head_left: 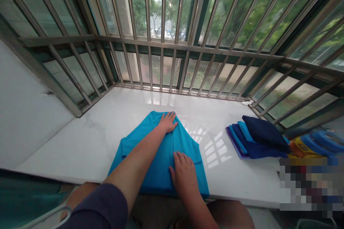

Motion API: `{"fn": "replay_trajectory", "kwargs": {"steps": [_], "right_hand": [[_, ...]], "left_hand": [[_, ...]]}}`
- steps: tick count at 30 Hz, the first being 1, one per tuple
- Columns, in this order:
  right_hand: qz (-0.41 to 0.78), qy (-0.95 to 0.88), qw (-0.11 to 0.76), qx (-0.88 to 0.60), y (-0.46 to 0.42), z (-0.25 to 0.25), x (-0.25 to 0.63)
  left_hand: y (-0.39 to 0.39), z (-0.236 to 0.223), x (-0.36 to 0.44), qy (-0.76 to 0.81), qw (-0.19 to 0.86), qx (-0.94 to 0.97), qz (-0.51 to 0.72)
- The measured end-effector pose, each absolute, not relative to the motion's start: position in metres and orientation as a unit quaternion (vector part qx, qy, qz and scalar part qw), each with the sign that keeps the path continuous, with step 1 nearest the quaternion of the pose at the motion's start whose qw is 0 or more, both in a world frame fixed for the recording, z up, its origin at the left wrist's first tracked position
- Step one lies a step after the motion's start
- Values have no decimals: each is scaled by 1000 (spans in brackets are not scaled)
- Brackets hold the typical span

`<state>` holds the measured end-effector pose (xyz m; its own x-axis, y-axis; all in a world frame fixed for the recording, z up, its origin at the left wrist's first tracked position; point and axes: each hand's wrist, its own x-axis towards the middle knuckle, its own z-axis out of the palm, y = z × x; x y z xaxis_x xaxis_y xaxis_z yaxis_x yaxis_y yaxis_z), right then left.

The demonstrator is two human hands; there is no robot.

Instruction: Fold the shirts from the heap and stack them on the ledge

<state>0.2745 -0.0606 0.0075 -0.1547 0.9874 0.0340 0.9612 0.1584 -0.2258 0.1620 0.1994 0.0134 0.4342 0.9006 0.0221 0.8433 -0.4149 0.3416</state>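
A bright blue shirt [157,166] lies spread on the white sill, its sides folded inward and its lower end at the sill's front edge. My left hand [168,122] rests flat on the far end of the cloth, fingers spread and pointing away from me. Nearer to me, my right hand [185,173] lies on the right half of the shirt with its fingers extended and the thumb apart. Neither hand grasps the fabric. My left forearm crosses over the shirt and hides part of its left side.
A stack of folded clothes [255,139] in navy, blue and purple sits to the right. Beside it stand containers with blue lids and yellow-orange labels [305,146]. Metal window bars [162,64] enclose the white sill [99,132]. A blurred patch covers the lower right.
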Motion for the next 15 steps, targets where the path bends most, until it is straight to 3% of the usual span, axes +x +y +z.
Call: {"fn": "replay_trajectory", "kwargs": {"steps": [5, 10, 15], "right_hand": [[48, -787, 73, -611, -49, 24, 296], [34, -795, 88, -600, -41, 22, 297], [20, -780, 192, -595, -41, 22, 292]], "left_hand": [[181, 53, 135, 522, 117, 820, 202], [88, 62, 46, 538, 94, 771, 327], [4, 26, -4, 506, 85, 835, 201]]}}
